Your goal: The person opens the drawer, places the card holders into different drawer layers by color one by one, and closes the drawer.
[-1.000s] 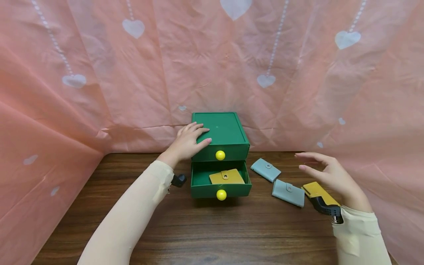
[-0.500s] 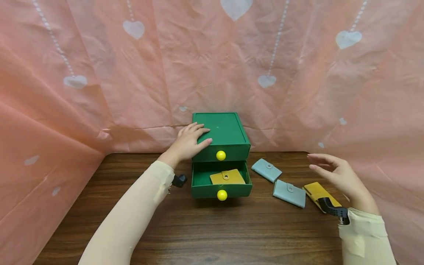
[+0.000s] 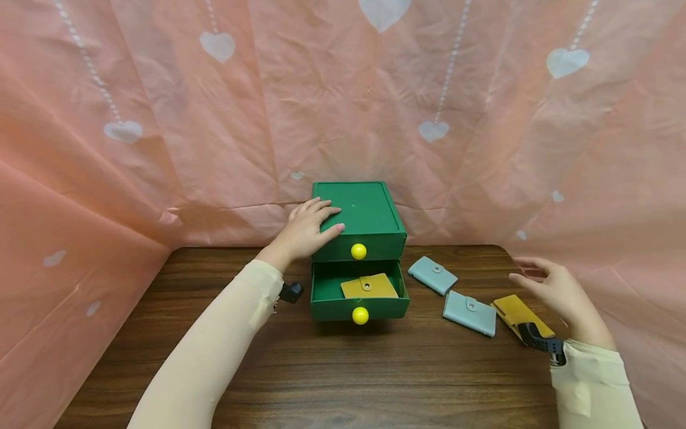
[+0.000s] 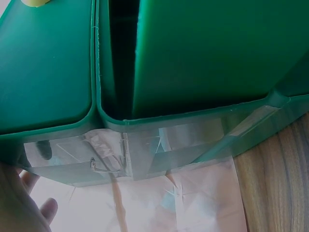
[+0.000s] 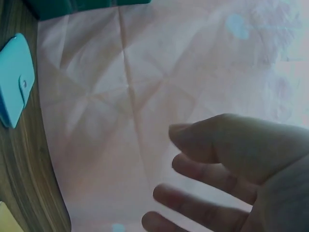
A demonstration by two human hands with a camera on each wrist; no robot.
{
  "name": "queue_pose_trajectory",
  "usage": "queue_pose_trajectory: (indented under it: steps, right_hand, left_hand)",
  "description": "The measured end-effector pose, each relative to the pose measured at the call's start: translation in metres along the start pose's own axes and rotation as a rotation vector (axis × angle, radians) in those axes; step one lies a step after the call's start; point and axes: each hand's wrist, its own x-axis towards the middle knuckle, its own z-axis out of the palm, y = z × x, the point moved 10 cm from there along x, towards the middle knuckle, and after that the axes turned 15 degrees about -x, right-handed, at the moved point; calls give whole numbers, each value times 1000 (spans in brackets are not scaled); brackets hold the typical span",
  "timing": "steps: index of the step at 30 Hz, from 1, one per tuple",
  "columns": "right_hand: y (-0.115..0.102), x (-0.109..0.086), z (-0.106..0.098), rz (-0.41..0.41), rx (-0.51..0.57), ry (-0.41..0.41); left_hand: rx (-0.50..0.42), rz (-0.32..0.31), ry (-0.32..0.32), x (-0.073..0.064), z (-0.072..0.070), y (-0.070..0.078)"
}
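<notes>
My left hand (image 3: 308,229) rests on the top left edge of a green two-drawer cabinet (image 3: 364,205), fingers spread and relaxed. The lower drawer (image 3: 327,308) is pulled out, and a yellow snap wallet (image 3: 370,286) lies in it. The upper drawer, with a yellow round knob (image 3: 358,251), is closed. On the right, my right hand (image 3: 557,292) hovers with nothing between its loosely bent fingers, above and behind a second yellow wallet (image 3: 520,316). Two light blue wallets (image 3: 433,274) lie between it and the cabinet; the nearer blue wallet (image 3: 469,313) sits beside the yellow one.
Everything stands on a dark wood table (image 3: 343,375). A pink curtain (image 3: 241,119) with white hearts hangs close behind the cabinet and along both sides. A black wrist camera (image 3: 538,339) on the right arm overlaps the yellow wallet in the head view.
My right hand has moved to the right and slightly lower, away from the blue wallets. The left hand stays on the cabinet; drawers and wallets have not moved.
</notes>
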Motion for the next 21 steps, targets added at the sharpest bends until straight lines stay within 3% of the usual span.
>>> queue_pose_trajectory:
  steps: [8, 12, 21]
  right_hand:
    - [13, 3, 17, 9, -104, -116]
    - [19, 1, 26, 32, -106, -188]
    - [36, -6, 54, 121, 95, -318]
  left_hand:
    - [2, 3, 0, 0, 0, -1]
    - [1, 5, 0, 0, 1, 0]
    - [2, 2, 1, 0, 1, 0]
